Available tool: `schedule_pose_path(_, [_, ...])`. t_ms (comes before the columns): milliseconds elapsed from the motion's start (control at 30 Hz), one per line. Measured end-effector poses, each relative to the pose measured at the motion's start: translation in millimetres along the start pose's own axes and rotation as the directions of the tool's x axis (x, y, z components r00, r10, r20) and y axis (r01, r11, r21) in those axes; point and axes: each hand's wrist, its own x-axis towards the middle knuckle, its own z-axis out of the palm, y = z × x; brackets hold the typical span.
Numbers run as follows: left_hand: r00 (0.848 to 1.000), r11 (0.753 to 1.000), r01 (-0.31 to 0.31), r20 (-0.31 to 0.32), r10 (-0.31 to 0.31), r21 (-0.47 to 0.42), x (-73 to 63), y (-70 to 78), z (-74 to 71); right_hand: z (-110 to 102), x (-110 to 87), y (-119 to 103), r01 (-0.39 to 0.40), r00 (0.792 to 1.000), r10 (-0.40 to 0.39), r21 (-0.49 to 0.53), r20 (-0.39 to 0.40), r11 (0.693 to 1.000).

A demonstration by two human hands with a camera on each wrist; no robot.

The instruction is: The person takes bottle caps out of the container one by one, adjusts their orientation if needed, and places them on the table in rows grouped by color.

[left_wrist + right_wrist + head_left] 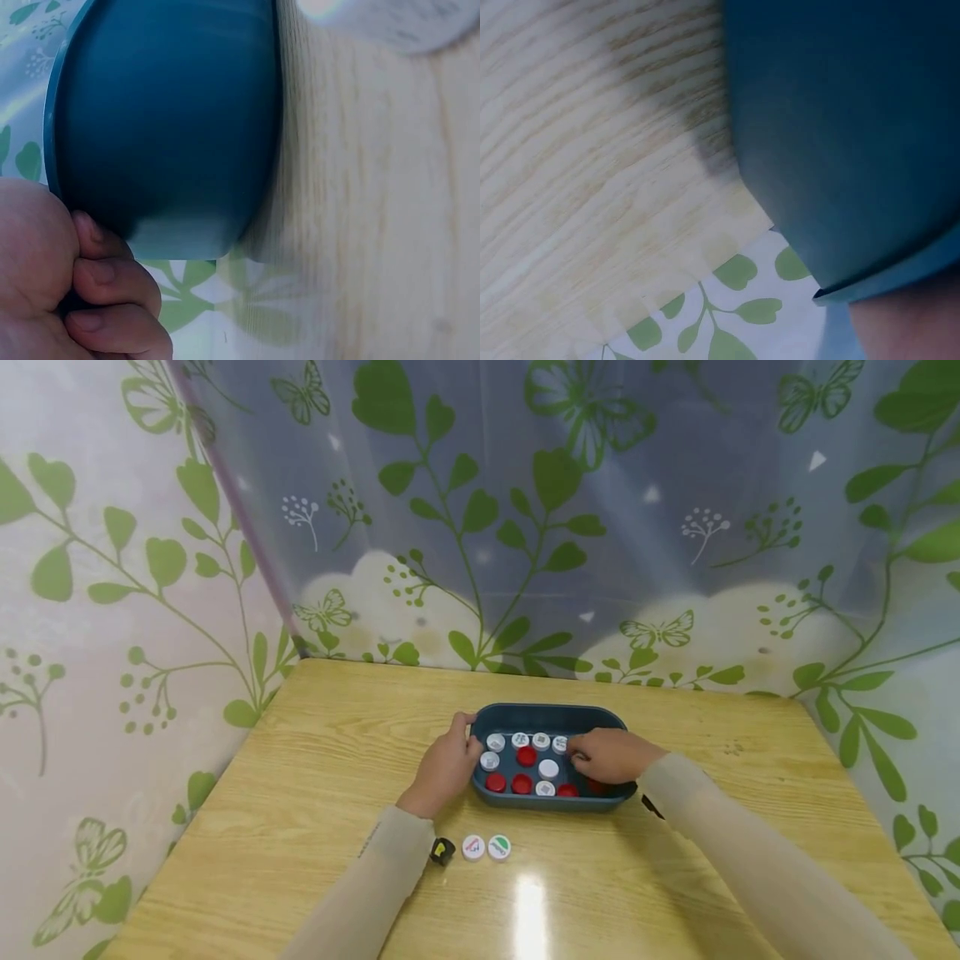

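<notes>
A dark teal plastic tub [551, 804] stands on the table, holding several white bottle caps [548, 769] and red bottle caps [522, 784]. At its left end, my left hand [444, 764] grips the rim; the left wrist view shows curled fingers [112, 281] beside the tub wall [165, 127]. Over the right part of the tub, my right hand [611, 756] reaches in with bent fingers. Its fingertips are hidden, so whether it pinches a cap cannot be told. The tub's outer side [840, 135] blocks them in the right wrist view.
Two white caps with printed tops, one with red and blue marks [473, 847] and one with green [499, 847], lie side by side in front of the tub. The wooden table [337, 735] meets a leaf-patterned curtain [480, 568] at the back.
</notes>
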Motion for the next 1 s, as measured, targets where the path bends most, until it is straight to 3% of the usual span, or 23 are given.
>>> schedule_pose_path(300, [1.0,1.0,0.004,0.009,-0.004,0.004,0.0,1.7,0.4,-5.1,-4.0,0.0,0.009,0.999,-0.013,0.074,0.042,0.997])
schedule_pose_path(400, [1.0,1.0,0.005,0.002,-0.005,-0.006,-0.2,1.1,0.4,-4.8,-2.4,-1.1,-0.015,1.0,0.015,0.012,0.004,1.0])
schedule_pose_path(567, [1.0,1.0,0.019,0.006,-0.019,-0.011,-0.1,1.2,0.1,-3.3,-1.8,-1.5,-0.058,0.991,0.038,-0.158,-0.125,0.986])
schedule_pose_path(867, [1.0,1.0,0.018,0.008,-0.018,-0.014,-0.3,1.5,-1.0,-1.5,-0.8,-5.8,0.064,0.99,-0.084,-0.169,-0.111,0.984])
schedule_pose_path(1000, [1.0,1.0,0.017,0.01,-0.017,-0.012,-1.0,1.4,-1.2,1.6,0.2,-7.7,0.077,0.986,-0.103,-0.189,-0.134,0.979])
